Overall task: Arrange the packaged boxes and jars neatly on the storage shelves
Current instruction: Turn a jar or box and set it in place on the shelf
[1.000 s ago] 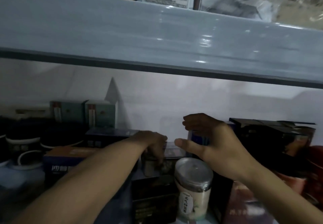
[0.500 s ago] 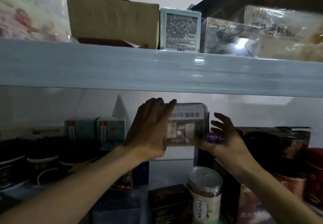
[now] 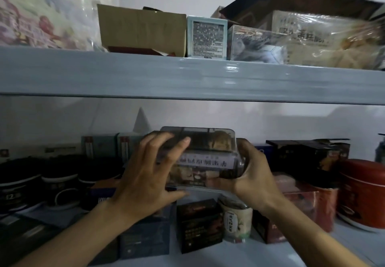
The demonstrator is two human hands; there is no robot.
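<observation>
Black tubs [image 3: 56, 183]: ranked along the left of the lower shelf [image 3: 354, 243].
Left hand [image 3: 145, 175]: fingers spread over the clear box's [image 3: 206, 158] left end — grip closed on it.
Clear box: held off the shelf, label out, likely being squared before placing.
Right hand [image 3: 253, 175]: cups the right end, steadying.
Red tin [image 3: 362, 191]: far right.
</observation>
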